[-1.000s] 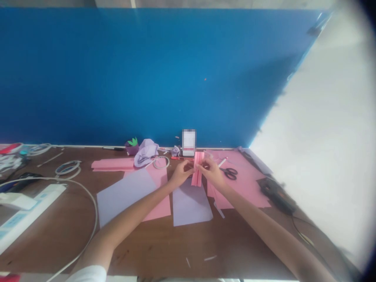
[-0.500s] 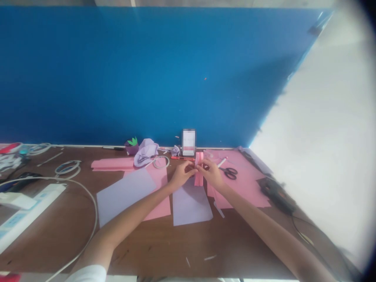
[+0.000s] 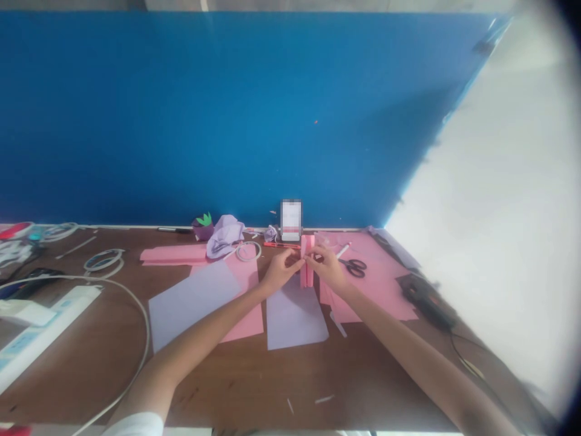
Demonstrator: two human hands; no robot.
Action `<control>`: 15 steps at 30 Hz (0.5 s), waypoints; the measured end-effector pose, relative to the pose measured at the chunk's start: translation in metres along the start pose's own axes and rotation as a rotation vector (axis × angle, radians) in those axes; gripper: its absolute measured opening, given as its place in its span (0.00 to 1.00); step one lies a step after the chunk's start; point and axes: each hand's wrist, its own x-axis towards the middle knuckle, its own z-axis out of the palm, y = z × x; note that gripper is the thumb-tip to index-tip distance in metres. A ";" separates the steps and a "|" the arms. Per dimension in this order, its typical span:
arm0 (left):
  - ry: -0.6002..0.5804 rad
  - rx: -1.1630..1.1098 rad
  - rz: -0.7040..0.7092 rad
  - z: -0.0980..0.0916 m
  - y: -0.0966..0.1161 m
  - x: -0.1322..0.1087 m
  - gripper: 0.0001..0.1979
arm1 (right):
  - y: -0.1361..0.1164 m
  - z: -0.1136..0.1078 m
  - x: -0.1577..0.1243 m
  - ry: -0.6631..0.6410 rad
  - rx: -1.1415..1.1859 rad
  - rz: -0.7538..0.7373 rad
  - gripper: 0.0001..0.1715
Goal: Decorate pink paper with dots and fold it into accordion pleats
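A narrow folded strip of pink paper (image 3: pixel 307 277) stands upright between my two hands, above a lavender sheet (image 3: pixel 296 321). My left hand (image 3: pixel 285 269) pinches its left side with thumb and fingers. From the right, my right hand (image 3: pixel 327 266) grips the same strip at mid-height, its fingertips close to those of the left. Black-handled scissors (image 3: pixel 354 267) lie just right of my right hand on pink sheets (image 3: pixel 363 297). Behind the strip, a phone (image 3: pixel 291 219) is propped upright, with an orange pen (image 3: pixel 281 245) lying in front of it.
Left of my hands are another lavender sheet (image 3: pixel 190 306), folded pink paper (image 3: pixel 172 255), crumpled lavender paper (image 3: pixel 226 236) and a tape roll (image 3: pixel 247 251). A white power strip (image 3: pixel 49 327) and cable lie far left. A dark corded device (image 3: pixel 424 300) sits right. A blue panel (image 3: pixel 249 121) rises behind.
Both hands stay on the pink strip with only a slight shift of the fingers. The strip looks turned a little, showing a broader face.
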 end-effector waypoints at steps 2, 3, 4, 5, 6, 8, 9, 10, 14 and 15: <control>-0.001 0.018 0.001 0.000 0.000 0.000 0.15 | 0.000 -0.001 0.000 0.004 -0.006 0.011 0.08; 0.000 0.030 0.002 0.000 0.000 -0.001 0.14 | -0.001 -0.001 0.001 0.006 -0.008 0.017 0.08; 0.004 0.042 0.004 0.001 0.000 -0.001 0.14 | -0.002 -0.002 0.001 0.006 -0.008 0.022 0.08; 0.009 0.055 0.007 0.001 0.001 -0.001 0.14 | -0.003 -0.002 0.001 0.004 -0.005 0.026 0.08; 0.017 0.069 0.010 0.001 0.001 -0.001 0.14 | -0.004 -0.002 0.000 0.004 0.001 0.029 0.08; 0.031 0.088 0.019 0.001 0.002 -0.002 0.13 | -0.006 -0.002 0.000 0.000 0.013 0.034 0.07; 0.038 0.092 0.023 0.001 0.003 -0.002 0.13 | -0.006 -0.002 0.000 -0.003 0.021 0.035 0.07; 0.043 0.092 0.026 0.001 0.003 -0.002 0.12 | -0.006 -0.001 0.000 -0.008 0.028 0.036 0.06; 0.074 0.096 0.023 -0.001 0.002 -0.001 0.11 | -0.005 -0.002 0.000 -0.011 0.027 0.048 0.05; 0.085 0.094 0.014 -0.001 0.001 0.000 0.11 | -0.005 -0.002 0.000 -0.012 0.021 0.050 0.05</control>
